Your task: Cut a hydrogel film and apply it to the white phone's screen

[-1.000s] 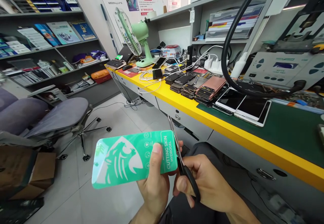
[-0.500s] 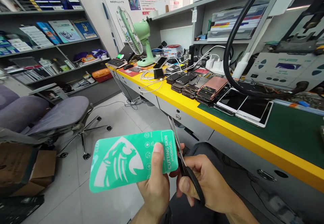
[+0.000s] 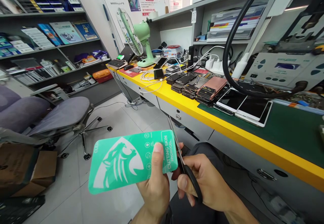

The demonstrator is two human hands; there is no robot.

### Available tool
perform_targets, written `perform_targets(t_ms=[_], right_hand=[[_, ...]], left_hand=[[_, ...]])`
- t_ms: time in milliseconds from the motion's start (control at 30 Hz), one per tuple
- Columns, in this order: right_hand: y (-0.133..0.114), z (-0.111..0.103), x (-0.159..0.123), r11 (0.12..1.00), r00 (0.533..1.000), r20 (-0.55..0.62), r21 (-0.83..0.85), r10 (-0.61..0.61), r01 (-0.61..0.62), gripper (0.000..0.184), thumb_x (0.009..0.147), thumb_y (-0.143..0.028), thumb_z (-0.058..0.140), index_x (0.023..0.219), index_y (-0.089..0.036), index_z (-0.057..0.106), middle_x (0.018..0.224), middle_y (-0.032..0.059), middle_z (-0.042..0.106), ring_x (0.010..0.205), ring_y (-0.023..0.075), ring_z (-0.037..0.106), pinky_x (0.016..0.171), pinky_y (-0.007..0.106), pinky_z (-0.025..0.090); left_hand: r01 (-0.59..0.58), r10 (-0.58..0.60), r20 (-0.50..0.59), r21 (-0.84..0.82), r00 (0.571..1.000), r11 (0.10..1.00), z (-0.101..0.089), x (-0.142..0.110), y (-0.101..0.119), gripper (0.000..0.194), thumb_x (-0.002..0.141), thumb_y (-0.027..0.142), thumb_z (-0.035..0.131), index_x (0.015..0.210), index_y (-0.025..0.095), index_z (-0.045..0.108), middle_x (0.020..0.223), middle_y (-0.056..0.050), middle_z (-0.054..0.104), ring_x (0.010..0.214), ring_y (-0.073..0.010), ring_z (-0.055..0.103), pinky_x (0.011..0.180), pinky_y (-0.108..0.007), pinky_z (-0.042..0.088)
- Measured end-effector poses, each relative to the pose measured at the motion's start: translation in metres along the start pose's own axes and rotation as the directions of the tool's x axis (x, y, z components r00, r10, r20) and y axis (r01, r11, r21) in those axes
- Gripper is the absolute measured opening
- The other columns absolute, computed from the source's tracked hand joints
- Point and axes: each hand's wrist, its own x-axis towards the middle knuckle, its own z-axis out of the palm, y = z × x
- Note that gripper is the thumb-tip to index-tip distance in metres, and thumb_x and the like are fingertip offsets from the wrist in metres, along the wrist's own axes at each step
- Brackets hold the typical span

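Observation:
My left hand [image 3: 157, 180] grips a green hydrogel film sheet [image 3: 118, 163] with rounded corners and white printing, including an animal-head emblem. The thumb lies flat on its printed face; the other fingers are mostly hidden behind it. In my right hand [image 3: 205, 180] is a pair of scissors [image 3: 189, 178] with black handles, my fingers through and around the loops. The metal blades point up and away, right along the sheet's short right edge. Whether the blades touch the film I cannot tell. Both hands are above my lap, in front of the bench.
A yellow-edged bench [image 3: 235, 134] runs along the right, carrying stacks of phone parts [image 3: 210, 89], white-framed screens [image 3: 253, 107], white cables and a green fan [image 3: 143, 31]. A thick black hose [image 3: 229, 42] arches over it. An office chair [image 3: 60, 116] and cardboard boxes [image 3: 27, 166] stand left.
The film sheet's left end has dipped very slightly. The scissors and my right hand have shifted a touch left; both grips are the same.

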Motion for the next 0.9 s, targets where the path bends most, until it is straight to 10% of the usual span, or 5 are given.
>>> perform_targets(t_ms=[900], right_hand=[[0.0025, 0.0011, -0.0014, 1.000, 1.000, 0.017, 0.010, 0.011, -0.011, 0.061, 0.073, -0.071, 0.082, 0.074, -0.013, 0.064, 0.060, 0.0041, 0.063, 0.040, 0.0082, 0.050, 0.039, 0.021, 0.041]], left_hand=[[-0.078, 0.079, -0.030, 0.014, 0.996, 0.997, 0.0028, -0.0048, -0.0004, 0.020, 0.086, 0.034, 0.074, 0.080, 0.016, 0.081, 0.082, -0.007, 0.083, 0.065, -0.0249, 0.077, 0.065, -0.034, 0.066]])
